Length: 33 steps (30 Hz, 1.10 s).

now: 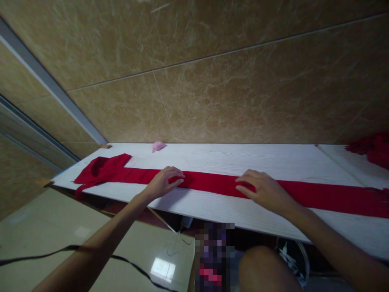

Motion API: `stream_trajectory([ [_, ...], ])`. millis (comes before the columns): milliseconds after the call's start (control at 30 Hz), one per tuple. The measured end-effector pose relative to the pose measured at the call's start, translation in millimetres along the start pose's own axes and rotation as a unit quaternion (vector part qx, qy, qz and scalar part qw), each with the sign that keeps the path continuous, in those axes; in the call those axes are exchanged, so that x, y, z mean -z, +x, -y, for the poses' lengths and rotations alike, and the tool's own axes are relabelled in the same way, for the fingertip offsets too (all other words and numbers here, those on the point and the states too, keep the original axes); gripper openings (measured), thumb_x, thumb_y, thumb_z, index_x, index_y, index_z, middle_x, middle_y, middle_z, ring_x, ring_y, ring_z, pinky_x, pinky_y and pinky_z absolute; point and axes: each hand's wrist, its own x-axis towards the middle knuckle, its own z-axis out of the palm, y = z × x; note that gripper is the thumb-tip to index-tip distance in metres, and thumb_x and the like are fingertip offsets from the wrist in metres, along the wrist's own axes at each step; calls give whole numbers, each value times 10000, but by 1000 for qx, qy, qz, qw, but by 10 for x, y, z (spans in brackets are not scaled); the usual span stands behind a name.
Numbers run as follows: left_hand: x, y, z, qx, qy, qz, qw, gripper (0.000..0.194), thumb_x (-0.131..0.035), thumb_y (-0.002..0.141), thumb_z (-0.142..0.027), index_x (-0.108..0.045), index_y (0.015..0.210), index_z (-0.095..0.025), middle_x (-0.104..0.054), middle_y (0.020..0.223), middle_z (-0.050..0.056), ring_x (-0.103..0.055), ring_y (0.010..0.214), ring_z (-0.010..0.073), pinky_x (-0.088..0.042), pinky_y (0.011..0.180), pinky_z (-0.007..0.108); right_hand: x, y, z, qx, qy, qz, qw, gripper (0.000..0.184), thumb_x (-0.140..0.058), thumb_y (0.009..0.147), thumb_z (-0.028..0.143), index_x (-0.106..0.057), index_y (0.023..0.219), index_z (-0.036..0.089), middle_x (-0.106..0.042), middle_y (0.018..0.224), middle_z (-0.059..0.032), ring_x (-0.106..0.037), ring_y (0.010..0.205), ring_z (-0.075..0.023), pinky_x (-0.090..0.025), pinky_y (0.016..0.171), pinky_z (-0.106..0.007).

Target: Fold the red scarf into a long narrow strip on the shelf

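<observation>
A long red scarf [209, 182] lies in a narrow flat strip along the white wood-grain tabletop [225, 158]. Its left end [101, 168] is spread wider and rumpled, with a piece hanging over the front edge. My left hand [167, 181] hovers at or lightly touches the strip left of the middle, thumb apart from curved fingers. Over the strip's right half is my right hand [263, 190], its thumb and fingers also apart. Neither hand grips the cloth; whether the fingertips touch it is hard to tell.
A small pink object [158, 146] sits by the tiled wall [212, 101]. At the far right lies another red fringed cloth [377, 150]. Below the front edge are open shelves, a white cable [174, 245] and a bent knee [264, 269]. A black cord [133, 265] crosses the lower left.
</observation>
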Motion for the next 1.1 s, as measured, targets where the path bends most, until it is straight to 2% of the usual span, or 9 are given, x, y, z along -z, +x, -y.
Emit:
stream_trajectory([
  [133, -18, -128, 17, -10, 31, 62, 998, 333, -546, 1001, -406, -721, 1254, -277, -721, 1336, 43, -660, 1239, 211, -538, 1088, 390, -309, 243, 313, 52, -29, 15, 998, 352, -671, 956, 420, -717, 1241, 217, -709, 1192, -107, -657, 1085, -278, -535, 924, -436],
  [233, -88, -183, 50, -7, 72, 53, 996, 334, -477, 1022, -310, -730, 1231, -249, -749, 1280, 50, -698, 1176, 200, -570, 1039, 359, -402, 323, 366, 61, -60, 38, 996, 232, -605, 991, 300, -747, 1145, 201, -725, 1171, -106, -664, 1061, -266, -533, 915, -419],
  [333, -127, -173, 71, 1, 115, 32, 993, 343, -465, 1011, -251, -719, 1240, -214, -764, 1231, 72, -729, 1099, 207, -607, 957, 352, -384, 350, 386, 49, -74, 51, 995, 264, -488, 1018, 188, -748, 975, 201, -751, 1050, -80, -681, 966, -227, -536, 861, -367],
  [400, -136, -137, 64, -5, 138, 26, 990, 367, -486, 985, -211, -696, 1285, -207, -741, 1295, 79, -702, 1182, 219, -587, 1017, 381, -365, 343, 401, 35, -84, 45, 995, 260, -480, 1016, 177, -733, 961, 195, -752, 1015, -71, -685, 942, -221, -537, 826, -351],
  [533, -152, -21, -5, -23, 155, 53, 986, 518, -507, 936, -145, -588, 1442, -217, -634, 1475, 73, -580, 1380, 216, -482, 1170, 423, -404, 315, 406, 29, -103, 8, 994, 242, -585, 995, 278, -703, 1181, 177, -731, 1219, -108, -668, 1103, -257, -539, 914, -387],
  [700, -182, 170, -117, 3, 170, 108, 980, 554, -541, 939, -159, -537, 1487, -235, -603, 1508, 75, -618, 1338, 214, -520, 1118, 363, -468, 374, 414, 0, -134, 30, 991, 343, -585, 1012, 330, -662, 1294, 151, -705, 1309, -142, -663, 1157, -271, -548, 965, -406],
  [800, -183, 269, -159, 21, 194, 129, 972, 571, -557, 912, -120, -551, 1470, -242, -624, 1485, 70, -645, 1305, 215, -526, 1106, 351, -448, 438, 448, 9, -165, 65, 984, 340, -554, 1015, 237, -647, 1324, 132, -685, 1354, -155, -666, 1175, -266, -559, 980, -401],
  [933, -152, 332, -180, 40, 216, 152, 964, 614, -555, 875, -69, -559, 1465, -237, -643, 1460, 77, -659, 1288, 237, -547, 1083, 380, -386, 489, 460, 20, -198, 107, 974, 461, -467, 974, 49, -601, 1401, 157, -652, 1418, -134, -671, 1200, -245, -598, 912, -365],
  [1100, -129, 332, -141, 57, 224, 147, 962, 616, -496, 881, -38, -580, 1455, -243, -664, 1436, 64, -675, 1263, 219, -550, 1080, 359, -344, 495, 427, -17, -227, 129, 965, 506, -414, 941, -17, -618, 1383, 125, -659, 1393, -171, -693, 1184, -266, -628, 858, -379],
])
